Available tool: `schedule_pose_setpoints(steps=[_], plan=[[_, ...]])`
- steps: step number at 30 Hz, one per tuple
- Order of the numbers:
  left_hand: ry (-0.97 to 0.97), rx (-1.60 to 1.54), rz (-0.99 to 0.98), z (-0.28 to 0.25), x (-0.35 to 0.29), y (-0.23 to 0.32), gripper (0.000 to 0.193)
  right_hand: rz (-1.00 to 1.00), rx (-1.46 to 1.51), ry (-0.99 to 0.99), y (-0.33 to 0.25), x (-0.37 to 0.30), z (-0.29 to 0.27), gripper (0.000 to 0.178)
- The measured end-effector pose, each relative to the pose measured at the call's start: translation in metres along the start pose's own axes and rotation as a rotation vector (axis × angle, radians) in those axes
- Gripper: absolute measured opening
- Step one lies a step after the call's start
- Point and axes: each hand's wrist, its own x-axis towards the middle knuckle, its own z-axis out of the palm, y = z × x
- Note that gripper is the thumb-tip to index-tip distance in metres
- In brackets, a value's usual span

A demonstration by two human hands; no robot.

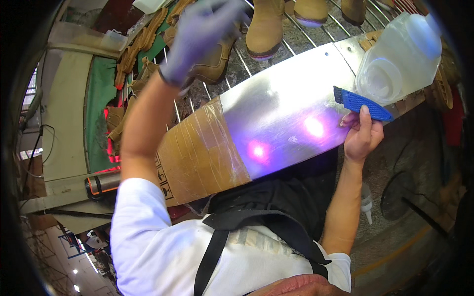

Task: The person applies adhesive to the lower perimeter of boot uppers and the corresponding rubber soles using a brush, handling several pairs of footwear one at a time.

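Note:
My left hand [200, 39], in a grey glove, reaches up to the far left and is smeared by motion. Beneath and beside it is a brown boot [213, 66] on a rack of metal bars; whether the hand touches it I cannot tell. Another brown boot [265, 29] stands just to the right. My bare right hand [364, 138] is closed around a small blue brush [368, 105] with short dark bristles at its left end. The brush is held over the right part of a shiny metal sheet [286, 98], close to a translucent plastic jug [417, 59].
Taped cardboard [202, 153] covers the left end of the metal-topped board across my lap. More boots [311, 11] line the bar rack [242, 61] beyond. Several brown soles [143, 42] lie at left. A dark cylindrical flask [102, 183] sits beside my left upper arm.

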Motion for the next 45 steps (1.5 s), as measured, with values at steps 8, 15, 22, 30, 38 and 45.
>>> schedule_pose_setpoints(steps=[8, 15, 22, 30, 38, 45], plan=[[-0.576, 0.832, -0.583, -0.050, 0.087, -0.116, 0.058, -0.022, -0.002, 0.007, 0.001, -0.003, 0.001, 0.020], [-0.587, 0.532, -0.693, -0.025, 0.066, -0.110, 0.062, -0.037, -0.001, 0.042, -0.002, -0.002, 0.000, 0.021], [-0.272, 0.522, -0.331, -0.063, 0.006, -0.126, 0.074, -0.047, -0.015, 0.052, 0.009, 0.005, 0.000, 0.020], [0.161, 0.127, -0.104, -0.050, -0.077, -0.007, 0.068, -0.039, 0.010, -0.016, 0.009, 0.010, -0.010, 0.019], [0.058, -0.969, -0.432, -0.025, -0.097, -0.033, 0.052, -0.044, 0.040, -0.019, 0.017, 0.013, -0.011, 0.019], [0.132, -1.287, -0.255, -0.016, -0.116, -0.053, 0.069, -0.045, 0.027, -0.037, 0.015, 0.014, -0.014, 0.019]])
